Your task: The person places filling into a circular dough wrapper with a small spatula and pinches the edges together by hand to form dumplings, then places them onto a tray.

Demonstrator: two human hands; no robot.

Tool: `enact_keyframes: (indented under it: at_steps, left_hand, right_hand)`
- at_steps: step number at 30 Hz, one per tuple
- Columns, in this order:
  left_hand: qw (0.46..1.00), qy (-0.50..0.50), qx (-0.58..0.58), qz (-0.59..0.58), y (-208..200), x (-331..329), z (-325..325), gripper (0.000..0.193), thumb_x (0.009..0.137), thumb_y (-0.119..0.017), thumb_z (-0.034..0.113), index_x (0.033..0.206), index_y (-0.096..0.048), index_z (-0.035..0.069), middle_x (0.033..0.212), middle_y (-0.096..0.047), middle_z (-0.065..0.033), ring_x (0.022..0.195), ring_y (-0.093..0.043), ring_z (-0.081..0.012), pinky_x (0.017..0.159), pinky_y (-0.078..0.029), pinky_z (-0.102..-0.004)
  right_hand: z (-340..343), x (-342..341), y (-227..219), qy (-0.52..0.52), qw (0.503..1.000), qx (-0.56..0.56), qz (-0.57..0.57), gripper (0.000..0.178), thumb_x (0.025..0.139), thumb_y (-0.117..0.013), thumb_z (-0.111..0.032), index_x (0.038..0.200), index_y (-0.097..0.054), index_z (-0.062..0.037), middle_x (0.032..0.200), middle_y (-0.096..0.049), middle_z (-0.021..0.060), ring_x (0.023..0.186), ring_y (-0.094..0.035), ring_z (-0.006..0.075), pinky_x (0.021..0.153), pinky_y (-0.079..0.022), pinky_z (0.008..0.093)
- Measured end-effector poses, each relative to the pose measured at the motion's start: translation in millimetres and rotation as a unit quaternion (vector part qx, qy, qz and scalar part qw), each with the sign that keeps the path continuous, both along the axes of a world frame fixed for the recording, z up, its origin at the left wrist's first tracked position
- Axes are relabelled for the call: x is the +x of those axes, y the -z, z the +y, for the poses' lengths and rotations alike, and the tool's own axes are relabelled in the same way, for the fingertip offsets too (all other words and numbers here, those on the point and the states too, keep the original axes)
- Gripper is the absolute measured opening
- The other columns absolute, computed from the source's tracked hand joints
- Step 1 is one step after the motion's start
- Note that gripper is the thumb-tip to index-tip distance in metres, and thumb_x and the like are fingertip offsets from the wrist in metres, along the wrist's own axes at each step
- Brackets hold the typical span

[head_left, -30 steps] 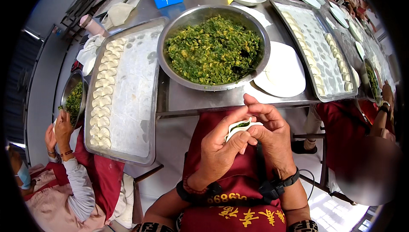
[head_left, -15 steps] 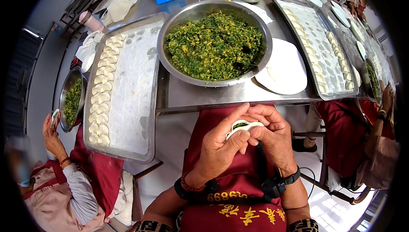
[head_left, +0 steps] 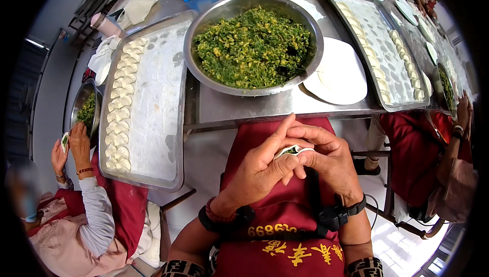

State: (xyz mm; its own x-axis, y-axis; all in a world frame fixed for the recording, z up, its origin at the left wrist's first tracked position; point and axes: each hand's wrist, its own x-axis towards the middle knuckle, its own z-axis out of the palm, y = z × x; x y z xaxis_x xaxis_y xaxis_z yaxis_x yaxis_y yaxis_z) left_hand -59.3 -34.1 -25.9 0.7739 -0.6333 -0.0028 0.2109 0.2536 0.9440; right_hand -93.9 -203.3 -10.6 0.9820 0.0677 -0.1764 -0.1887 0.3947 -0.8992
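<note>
A partly folded dumpling [head_left: 294,150] with green filling showing in its gap is held above my lap. My left hand [head_left: 265,162] pinches one side of its white wrapper, the thumb at the front. My right hand [head_left: 326,157] presses the other side, its fingers curled behind and touching my left fingers. Beyond my hands, on the table, stands a big steel bowl [head_left: 191,65] of chopped green and yellow filling [head_left: 252,48]. To its right is a white plate [head_left: 346,81] with what looks like a thin round wrapper on it.
Left of the bowl, a metal tray [head_left: 158,109] carries a row of finished dumplings [head_left: 122,99]. Another dumpling tray [head_left: 379,37] lies to the right. A co-worker at the left holds a filled wrapper [head_left: 64,142] beside a smaller bowl [head_left: 80,96]. Another person sits at the right.
My fingers have drawn the wrapper further together, so less filling shows. The left co-worker's other hand has come into sight by the small bowl. The view has shifted slightly.
</note>
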Motion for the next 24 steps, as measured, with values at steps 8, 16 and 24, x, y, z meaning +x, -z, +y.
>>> enact_keyframes:
  at_steps: [8,16,24]
  left_hand:
    - [0.991,0.074,-0.084,0.069,19,5,5,0.056,0.105,-0.042,0.038,0.141,-0.041,-0.004,0.109,-0.063,-0.0097,0.095,-0.062,-0.0147,0.086,-0.050,-0.0290]
    - [0.947,0.012,-0.186,0.263,11,-1,3,0.067,0.105,-0.034,0.048,0.139,-0.041,-0.009,0.135,-0.051,-0.0154,0.123,-0.053,-0.0238,0.106,-0.043,-0.0453]
    - [0.958,0.068,-0.103,0.260,7,4,13,0.074,0.103,-0.031,0.055,0.136,-0.044,-0.010,0.125,-0.057,-0.0136,0.117,-0.057,-0.0204,0.104,-0.045,-0.0429]
  right_hand:
    - [-1,-4,13,0.022,0.997,-0.047,-0.058,0.010,0.089,-0.067,-0.001,0.099,-0.068,0.0007,0.128,-0.060,0.0159,0.093,-0.065,0.0195,0.080,-0.053,0.0291]
    - [2,-3,24,0.051,0.990,-0.115,-0.059,0.014,0.081,-0.074,0.000,0.094,-0.069,-0.0019,0.131,-0.061,0.0144,0.122,-0.053,0.0229,0.102,-0.043,0.0364]
    - [2,0,21,-0.003,0.972,-0.208,-0.112,0.022,0.078,-0.076,-0.004,0.099,-0.071,-0.0031,0.129,-0.063,0.0121,0.121,-0.054,0.0244,0.102,-0.043,0.0370]
